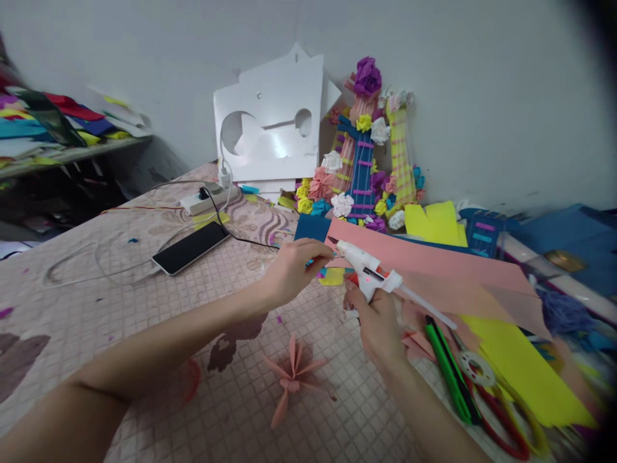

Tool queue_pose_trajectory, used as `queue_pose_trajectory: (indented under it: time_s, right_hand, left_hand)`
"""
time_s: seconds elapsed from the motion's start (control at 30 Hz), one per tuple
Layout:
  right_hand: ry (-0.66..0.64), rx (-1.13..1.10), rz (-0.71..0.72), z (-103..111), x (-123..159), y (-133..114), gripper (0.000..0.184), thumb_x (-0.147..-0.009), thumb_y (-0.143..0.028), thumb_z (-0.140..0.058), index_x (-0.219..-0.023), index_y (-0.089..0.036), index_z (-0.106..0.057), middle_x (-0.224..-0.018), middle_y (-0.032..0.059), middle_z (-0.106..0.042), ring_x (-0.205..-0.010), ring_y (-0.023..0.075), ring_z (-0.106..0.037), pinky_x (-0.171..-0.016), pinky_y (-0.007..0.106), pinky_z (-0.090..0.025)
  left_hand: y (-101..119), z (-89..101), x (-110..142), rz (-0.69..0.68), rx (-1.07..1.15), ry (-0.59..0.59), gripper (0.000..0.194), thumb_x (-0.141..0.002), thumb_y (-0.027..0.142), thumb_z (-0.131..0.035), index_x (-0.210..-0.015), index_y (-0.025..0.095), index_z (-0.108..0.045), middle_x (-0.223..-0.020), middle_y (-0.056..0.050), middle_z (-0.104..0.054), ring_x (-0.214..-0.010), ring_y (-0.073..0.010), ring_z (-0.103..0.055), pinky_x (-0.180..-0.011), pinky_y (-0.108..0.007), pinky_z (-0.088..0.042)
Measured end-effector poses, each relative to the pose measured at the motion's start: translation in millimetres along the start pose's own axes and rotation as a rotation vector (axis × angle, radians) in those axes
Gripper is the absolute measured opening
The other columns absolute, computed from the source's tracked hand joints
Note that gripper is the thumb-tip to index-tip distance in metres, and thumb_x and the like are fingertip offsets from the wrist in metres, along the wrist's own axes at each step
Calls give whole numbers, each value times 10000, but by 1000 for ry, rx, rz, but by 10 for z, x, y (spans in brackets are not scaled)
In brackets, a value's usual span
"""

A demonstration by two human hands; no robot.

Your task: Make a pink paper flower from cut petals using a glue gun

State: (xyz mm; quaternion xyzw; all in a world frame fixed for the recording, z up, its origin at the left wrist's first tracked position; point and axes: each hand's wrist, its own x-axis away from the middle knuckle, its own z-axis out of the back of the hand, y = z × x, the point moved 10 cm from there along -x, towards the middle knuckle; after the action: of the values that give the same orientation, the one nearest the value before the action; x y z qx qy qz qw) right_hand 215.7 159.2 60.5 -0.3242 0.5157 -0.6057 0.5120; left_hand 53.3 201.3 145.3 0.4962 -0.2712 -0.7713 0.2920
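My right hand (378,321) is wrapped round the handle of a white glue gun (361,263). Its dark nozzle points up and left, a small red light glows on its side, and a clear glue stick (429,305) sticks out of the back. My left hand (296,270) is beside the nozzle with its fingers pinched together; what they hold, if anything, is too small to make out. Nearer me, a pink paper flower (292,379) with narrow, spread petals lies on the patterned tablecloth (231,405).
On the right lie a green box cutter (448,373), scissors (501,418), yellow paper (535,376) and pink paper (434,257). A phone (190,249) and a power strip (207,198) with cables are at left. Decorated paper guitars (364,173) and white foam board (274,154) lean against the wall.
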Motion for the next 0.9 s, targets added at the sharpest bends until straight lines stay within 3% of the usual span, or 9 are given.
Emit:
queue_pose_trajectory:
  time_s: [0.23,0.4,0.67,0.9]
  right_hand:
    - [-24,28,50,-41,25,-86,222,-820,-378,-565,-851,-166,-620,-608,-18,-509,-574,133,-455,-526,255,-371]
    - [-19,23,64,-59,17,-118,214,-816,-376,-571,-861,-168,-598,-632,-24,-514,-578,123,-444,-543,251,-364]
    - [-54,-14,52,-104,26,-110,208,-821,-367,-565,-775,-165,-583,-573,-34,-482,-548,116,-437,-524,247,-352]
    - [-34,-55,18,-57,30,-32,235,-810,-389,-565,-720,-173,-585,-567,-24,-488,-552,123,-446,-531,257,-374]
  left_hand:
    - [-115,-26,-2,113,73,-45,233,-766,97,-607,-910,242,-719,-851,-41,-714,-722,-163,-636,-692,-249,-460]
    - [-66,-127,-23,31,-42,-145,222,-729,96,-641,-900,230,-686,-803,-34,-676,-713,-166,-604,-666,-252,-439]
    - [53,10,145,-87,-144,63,125,-823,110,-527,-820,209,-603,-813,-37,-626,-775,-163,-549,-750,-286,-402]
    - [-70,428,224,118,240,341,114,-766,134,-641,-788,207,-556,-793,-11,-600,-756,-141,-567,-723,-265,-443]
